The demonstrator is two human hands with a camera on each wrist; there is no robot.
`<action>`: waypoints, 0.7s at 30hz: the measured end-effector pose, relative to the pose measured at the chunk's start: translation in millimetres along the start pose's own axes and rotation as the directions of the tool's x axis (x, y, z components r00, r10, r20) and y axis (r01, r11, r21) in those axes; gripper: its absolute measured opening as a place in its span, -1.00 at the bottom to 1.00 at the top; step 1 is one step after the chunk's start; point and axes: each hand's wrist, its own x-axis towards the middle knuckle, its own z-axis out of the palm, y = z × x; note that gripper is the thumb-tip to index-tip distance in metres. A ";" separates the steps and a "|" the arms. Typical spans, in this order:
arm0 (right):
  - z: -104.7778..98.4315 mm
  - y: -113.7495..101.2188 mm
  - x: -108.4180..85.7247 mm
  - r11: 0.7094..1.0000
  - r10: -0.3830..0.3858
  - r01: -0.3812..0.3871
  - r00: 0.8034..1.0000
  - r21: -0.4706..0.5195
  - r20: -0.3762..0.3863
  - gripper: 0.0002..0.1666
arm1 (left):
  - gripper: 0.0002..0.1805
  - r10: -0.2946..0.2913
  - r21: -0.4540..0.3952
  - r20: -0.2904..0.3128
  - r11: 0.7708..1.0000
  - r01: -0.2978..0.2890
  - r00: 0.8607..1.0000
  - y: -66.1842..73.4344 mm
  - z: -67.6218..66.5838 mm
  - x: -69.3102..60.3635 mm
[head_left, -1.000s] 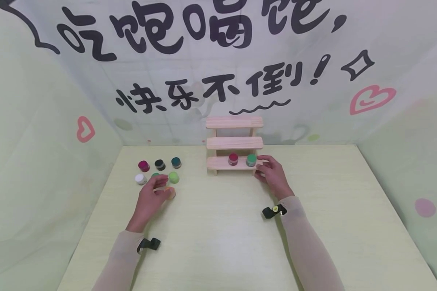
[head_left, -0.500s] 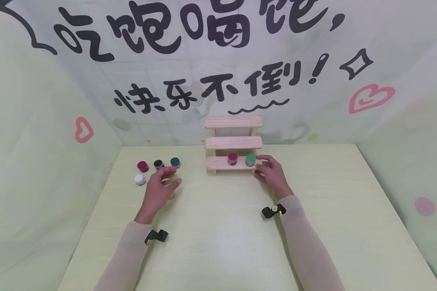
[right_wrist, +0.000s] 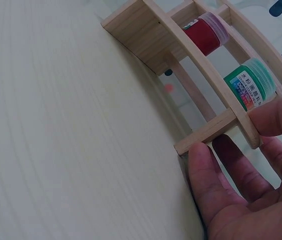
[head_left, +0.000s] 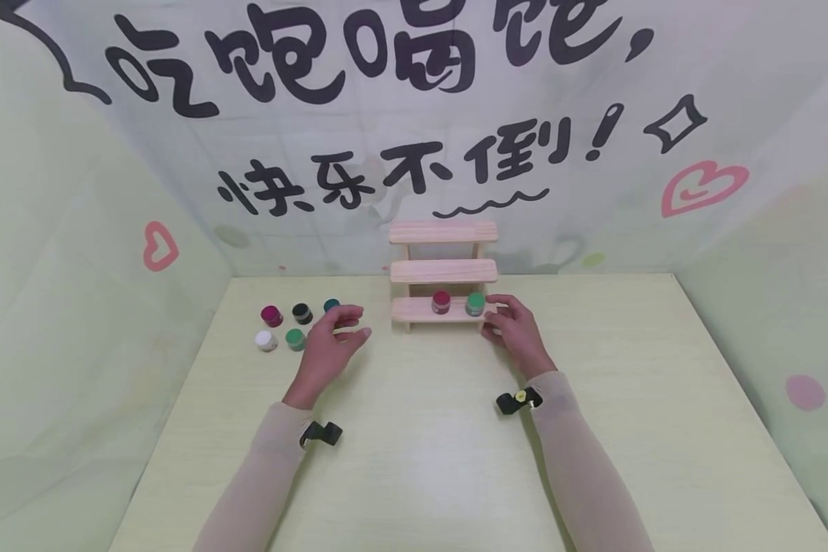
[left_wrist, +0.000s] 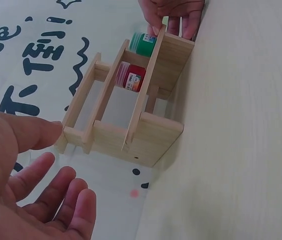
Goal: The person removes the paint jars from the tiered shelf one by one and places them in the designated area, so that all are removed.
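My left hand (head_left: 326,354) hovers over the table beside the paint jars, fingers loosely bent; nothing is between thumb and fingers in the left wrist view. My right hand (head_left: 519,336) grips the right end of the lowest step of a three-step wooden stand (head_left: 444,270), its fingers around the step end and leg (right_wrist: 210,132). On that step a red paint jar (head_left: 441,302) stands left of a green paint jar (head_left: 475,303), which is close to the right fingertips. A teal jar (head_left: 331,305) is partly covered by the left hand.
Left on the table (head_left: 421,429) are a magenta jar (head_left: 271,315), a black jar (head_left: 302,313), a white jar (head_left: 265,340) and another green jar (head_left: 295,339). A printed cloth (head_left: 359,115) rises behind the stand.
My left hand has moved right and away from me, across the jars; the light green and orange jars are now hidden behind it. The right hand stays at the stand.
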 end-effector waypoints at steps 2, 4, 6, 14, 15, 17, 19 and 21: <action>-0.1 0.3 0.1 1.000 -0.001 0.001 1.000 -0.002 0.001 -0.52 | -0.53 0.014 -0.001 0.002 1.000 -0.014 1.000 2.6 5.7 3.3; 0.0 0.5 0.1 1.000 -0.001 0.001 1.000 -0.005 0.002 -0.52 | -0.54 0.020 0.001 0.000 1.000 -0.020 1.000 5.0 11.3 6.6; 0.1 0.3 0.1 1.000 0.001 -0.001 1.000 -0.010 0.001 -0.52 | -0.54 0.023 0.011 0.003 1.000 -0.023 1.000 7.3 16.6 9.7; 0.5 -1.6 -0.7 1.000 0.016 -0.016 1.000 -0.017 0.001 -0.52 | -0.57 0.034 -0.011 0.009 0.999 -0.034 0.999 20.0 34.7 20.8; 0.4 -1.8 -0.9 1.000 0.017 -0.016 1.000 -0.016 0.001 -0.52 | -0.57 0.036 -0.010 0.013 0.999 -0.036 0.999 21.4 37.2 22.5; 0.1 -2.1 -1.3 1.000 0.017 -0.017 1.000 -0.015 0.000 -0.52 | -0.57 0.037 -0.010 0.027 0.999 -0.037 0.999 24.1 42.6 25.8; 0.0 -2.3 -1.8 1.000 0.016 -0.016 1.000 -0.014 0.001 -0.52 | -0.57 0.037 -0.009 0.043 0.999 -0.036 0.998 26.4 48.0 28.9; 0.1 -2.5 -2.3 1.000 0.014 -0.014 1.000 -0.013 0.003 -0.52 | -0.55 0.034 -0.013 0.060 0.999 -0.033 0.998 29.4 53.5 31.5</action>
